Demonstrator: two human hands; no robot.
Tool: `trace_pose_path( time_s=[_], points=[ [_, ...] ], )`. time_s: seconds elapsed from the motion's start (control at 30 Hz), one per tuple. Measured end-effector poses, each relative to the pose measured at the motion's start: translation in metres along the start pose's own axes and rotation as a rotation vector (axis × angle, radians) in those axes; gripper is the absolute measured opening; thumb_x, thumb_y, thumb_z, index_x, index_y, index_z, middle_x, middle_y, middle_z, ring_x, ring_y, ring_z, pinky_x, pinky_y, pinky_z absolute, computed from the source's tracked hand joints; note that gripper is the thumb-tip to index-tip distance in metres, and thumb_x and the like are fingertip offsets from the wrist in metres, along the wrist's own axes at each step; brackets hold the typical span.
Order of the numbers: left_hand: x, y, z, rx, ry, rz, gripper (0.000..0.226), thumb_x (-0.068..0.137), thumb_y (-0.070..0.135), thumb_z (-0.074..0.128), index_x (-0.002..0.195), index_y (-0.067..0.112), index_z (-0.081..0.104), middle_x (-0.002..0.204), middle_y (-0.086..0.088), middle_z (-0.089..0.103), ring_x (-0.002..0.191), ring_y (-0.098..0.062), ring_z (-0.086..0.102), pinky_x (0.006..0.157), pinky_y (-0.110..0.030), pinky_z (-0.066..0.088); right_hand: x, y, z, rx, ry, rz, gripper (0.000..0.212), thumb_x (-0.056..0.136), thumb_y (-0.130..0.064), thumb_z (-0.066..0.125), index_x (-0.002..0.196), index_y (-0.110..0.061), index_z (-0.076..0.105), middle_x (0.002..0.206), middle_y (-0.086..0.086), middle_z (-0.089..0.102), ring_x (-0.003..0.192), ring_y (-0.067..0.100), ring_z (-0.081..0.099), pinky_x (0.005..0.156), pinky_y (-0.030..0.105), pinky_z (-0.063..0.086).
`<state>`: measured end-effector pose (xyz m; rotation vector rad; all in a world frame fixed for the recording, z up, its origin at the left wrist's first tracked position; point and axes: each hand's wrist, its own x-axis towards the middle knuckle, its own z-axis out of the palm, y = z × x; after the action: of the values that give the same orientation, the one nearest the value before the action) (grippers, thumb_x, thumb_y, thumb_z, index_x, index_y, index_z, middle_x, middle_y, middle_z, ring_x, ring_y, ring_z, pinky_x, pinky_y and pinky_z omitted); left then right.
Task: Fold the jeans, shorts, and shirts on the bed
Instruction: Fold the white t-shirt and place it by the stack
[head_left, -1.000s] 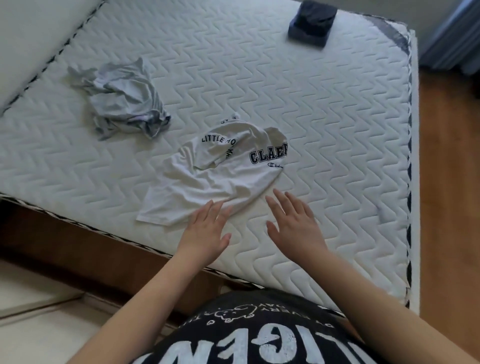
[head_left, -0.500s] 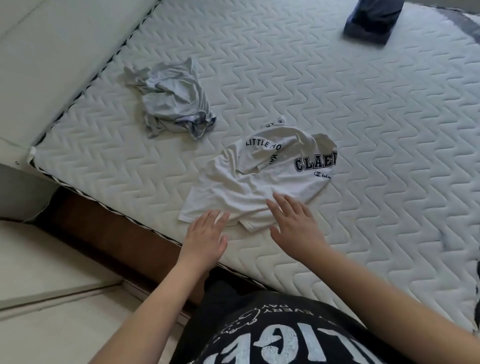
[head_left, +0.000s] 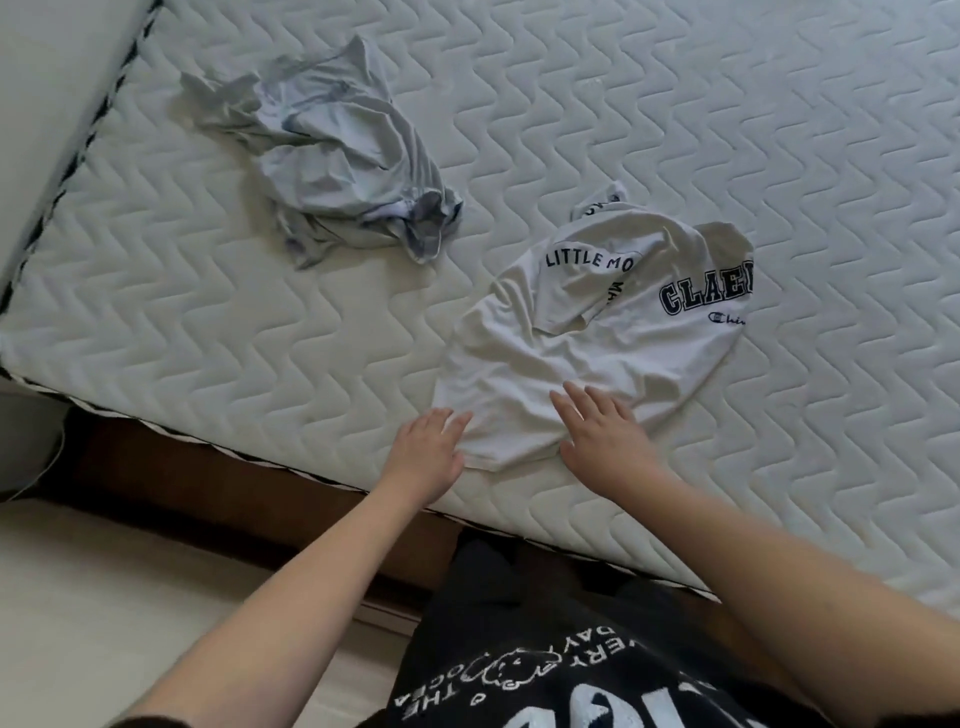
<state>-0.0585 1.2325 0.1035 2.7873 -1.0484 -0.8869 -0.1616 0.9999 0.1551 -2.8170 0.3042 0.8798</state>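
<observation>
White shirt (head_left: 587, 358), hem toward person

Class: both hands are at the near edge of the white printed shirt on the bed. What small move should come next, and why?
Probably grip that near hem and pull it flat. The white shirt lies bunched, and the left hand and right hand rest open-fingered at its edge, gripping nothing yet.

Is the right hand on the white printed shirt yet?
Touching. The head view shows the right hand lying flat with straight fingers over the near edge of the white printed shirt, with no mattress showing between them.
</observation>
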Motion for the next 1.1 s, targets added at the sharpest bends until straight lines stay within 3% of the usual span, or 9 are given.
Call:
trace_pose_path(
  time_s=[0.33,0.4,0.5,0.6,0.7,0.8,0.87,1.1],
  points=[
    [0.06,-0.05,0.046,-0.476,-0.265,-0.313,0.066,0.093,0.025,0.052,0.152,0.012,0.027,0.149,-0.017,0.039,0.136,-0.032,0.036,0.111,-0.038,0.031,0.034,-0.028,0.03,-0.014,-0.142,-0.003,0.066,0.097,-0.028,0.035,0.156,-0.021,0.007,0.165,0.003,0.005,0.149,0.026,0.011,0.12,0.042,0.01],
    [0.065,-0.052,0.055,-0.593,-0.277,-0.399,0.065,0.092,0.021,0.056,0.15,0.007,0.031,0.148,-0.018,0.041,0.135,-0.033,0.04,0.109,-0.035,0.033,0.038,-0.031,0.035,-0.006,-0.152,-0.009,0.065,0.098,-0.028,0.034,0.157,-0.021,0.006,0.165,0.002,0.004,0.149,0.025,0.01,0.12,0.041,0.01],
    [0.066,-0.053,0.071,-0.917,-0.296,-0.682,0.071,0.091,0.018,0.064,0.151,0.006,0.027,0.148,-0.017,0.042,0.132,-0.032,0.044,0.104,-0.033,0.036,0.044,-0.034,0.042,0.019,-0.16,-0.02,0.063,0.1,-0.03,0.032,0.157,-0.021,0.007,0.165,0.003,0.004,0.149,0.026,0.01,0.12,0.041,0.01],
    [0.07,-0.048,0.088,-1.187,-0.299,-0.831,0.06,0.093,0.009,0.063,0.145,0.004,0.036,0.142,-0.016,0.049,0.126,-0.031,0.05,0.094,-0.032,0.04,0.046,-0.035,0.046,0.052,-0.141,-0.026,0.062,0.099,-0.031,0.034,0.156,-0.021,0.01,0.165,0.004,0.007,0.149,0.025,0.011,0.119,0.039,0.01],
    [0.079,-0.043,0.097,-1.316,-0.256,-0.933,0.057,0.092,0.004,0.064,0.143,0.002,0.039,0.138,-0.017,0.052,0.123,-0.033,0.053,0.099,-0.036,0.043,0.045,-0.031,0.051,0.073,-0.119,-0.026,0.062,0.099,-0.031,0.034,0.156,-0.021,0.012,0.164,0.004,0.009,0.149,0.025,0.012,0.119,0.038,0.008],
    [0.084,-0.039,0.099,-1.255,-0.346,-0.916,0.041,0.096,0.015,0.061,0.132,-0.002,0.053,0.123,-0.022,0.061,0.103,-0.029,0.058,0.085,-0.037,0.046,0.042,-0.024,0.055,0.098,-0.126,-0.004,0.062,0.099,-0.031,0.036,0.156,-0.022,0.013,0.164,0.003,0.009,0.149,0.024,0.01,0.119,0.038,0.008],
    [0.088,-0.033,0.095,-1.197,-0.353,-0.849,0.036,0.098,0.021,0.057,0.127,-0.001,0.057,0.119,-0.023,0.063,0.093,-0.026,0.054,0.077,-0.033,0.04,0.038,-0.019,0.057,0.115,-0.136,0.007,0.064,0.098,-0.033,0.038,0.156,-0.022,0.014,0.164,0.003,0.01,0.149,0.023,0.01,0.12,0.038,0.009],
    [0.09,0.009,0.026,-1.455,-0.238,-0.483,0.017,0.102,0.024,0.047,0.107,0.025,0.063,0.117,0.0,0.067,0.102,-0.016,0.064,0.08,-0.029,0.054,0.017,-0.009,0.058,0.227,-0.172,0.095,0.068,0.096,-0.035,0.045,0.155,-0.02,0.015,0.162,0.003,0.018,0.145,0.024,0.024,0.113,0.037,0.023]
  ],
)
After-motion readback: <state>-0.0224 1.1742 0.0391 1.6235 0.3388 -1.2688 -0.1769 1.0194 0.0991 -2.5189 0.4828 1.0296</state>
